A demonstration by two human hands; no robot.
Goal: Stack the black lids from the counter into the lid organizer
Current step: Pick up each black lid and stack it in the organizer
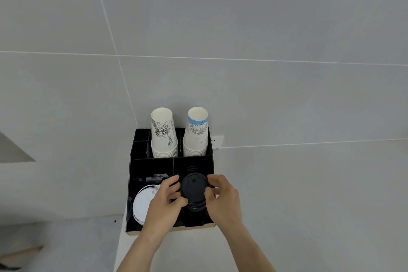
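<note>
A stack of black lids (pixel 194 190) hangs over the front right compartment of the black lid organizer (pixel 132 183). My left hand (pixel 164 203) grips the stack's left side and my right hand (pixel 223 196) grips its right side. More black lids (pixel 191 169) lie in the compartment just behind. The bottom of the held stack is hidden by my fingers and the dark compartment.
White lids (pixel 142 203) fill the organizer's front left compartment. Two stacks of paper cups (pixel 164 137) (pixel 196 134) stand upside down in the back row. The organizer sits on a pale counter against a tiled wall, with a wall socket (pixel 217 141) to its right.
</note>
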